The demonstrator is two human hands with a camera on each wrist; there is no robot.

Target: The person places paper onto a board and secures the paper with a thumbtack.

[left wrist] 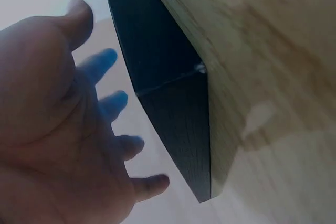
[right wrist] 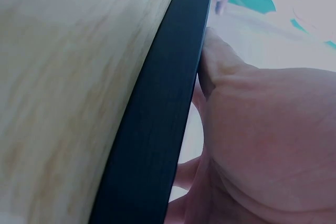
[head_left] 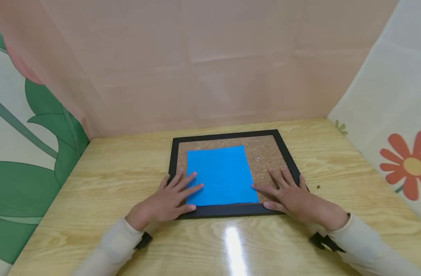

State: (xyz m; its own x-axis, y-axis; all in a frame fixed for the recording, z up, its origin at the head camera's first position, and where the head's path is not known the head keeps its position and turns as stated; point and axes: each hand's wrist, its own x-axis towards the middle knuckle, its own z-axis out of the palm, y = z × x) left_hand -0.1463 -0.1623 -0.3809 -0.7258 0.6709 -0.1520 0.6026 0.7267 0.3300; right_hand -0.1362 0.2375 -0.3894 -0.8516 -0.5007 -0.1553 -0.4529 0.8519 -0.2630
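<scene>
A flat blue rectangular sheet [head_left: 218, 174] lies on the left and middle part of a cork board [head_left: 262, 153] with a black frame [head_left: 231, 210]. Whether the sheet is paper or cloth I cannot tell. My left hand [head_left: 167, 199] spreads its fingers over the frame's near left corner and the sheet's left edge. In the left wrist view those fingers [left wrist: 113, 106] look slightly above the frame. Over the board's near right part, my right hand [head_left: 294, 197] has its fingers spread, with the index fingertip at the sheet's right edge. Its thumb [right wrist: 218, 59] touches the near frame bar.
The board lies on a light wood-grain table [head_left: 127, 161]. A small dark speck [head_left: 318, 186] is right of the frame. Behind stands a pinkish sheet backdrop [head_left: 213, 69], with leaf-printed fabric [head_left: 10, 184] at left and flower-printed fabric [head_left: 412, 166] at right.
</scene>
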